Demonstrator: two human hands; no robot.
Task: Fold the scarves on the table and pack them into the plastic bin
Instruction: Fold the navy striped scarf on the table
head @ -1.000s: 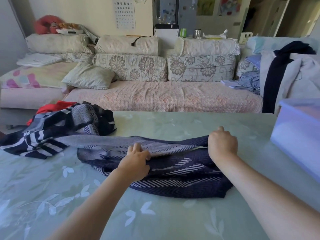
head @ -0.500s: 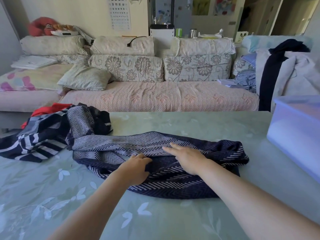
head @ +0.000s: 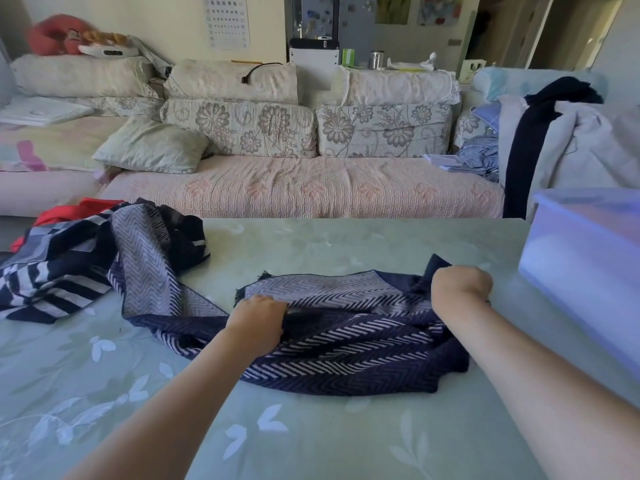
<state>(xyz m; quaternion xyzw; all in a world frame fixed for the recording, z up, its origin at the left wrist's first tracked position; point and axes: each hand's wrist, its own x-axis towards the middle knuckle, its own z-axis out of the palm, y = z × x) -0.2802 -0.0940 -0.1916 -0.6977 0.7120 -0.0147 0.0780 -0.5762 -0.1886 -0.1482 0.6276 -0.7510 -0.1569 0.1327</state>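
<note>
A navy and pale grey zigzag scarf (head: 346,344) lies bunched in layers in the middle of the table. My left hand (head: 258,320) grips a fold at its left side. My right hand (head: 460,289) is curled round the cloth at its right end, knuckles up. A long tail of the same scarf (head: 142,258) runs off to the left. Beside it lies a navy and white striped scarf (head: 52,271), with a red cloth (head: 79,211) behind. The translucent plastic bin (head: 588,258) stands at the table's right edge.
The table (head: 311,438) has a pale green cover with white leaf prints. Behind it runs a sofa (head: 294,188) with floral cushions. Clothes (head: 554,140) hang over a chair at the right.
My right hand has moved from the scarf's middle to its right end and closed on the cloth. A grey end now lies folded over the top. My left hand stays put.
</note>
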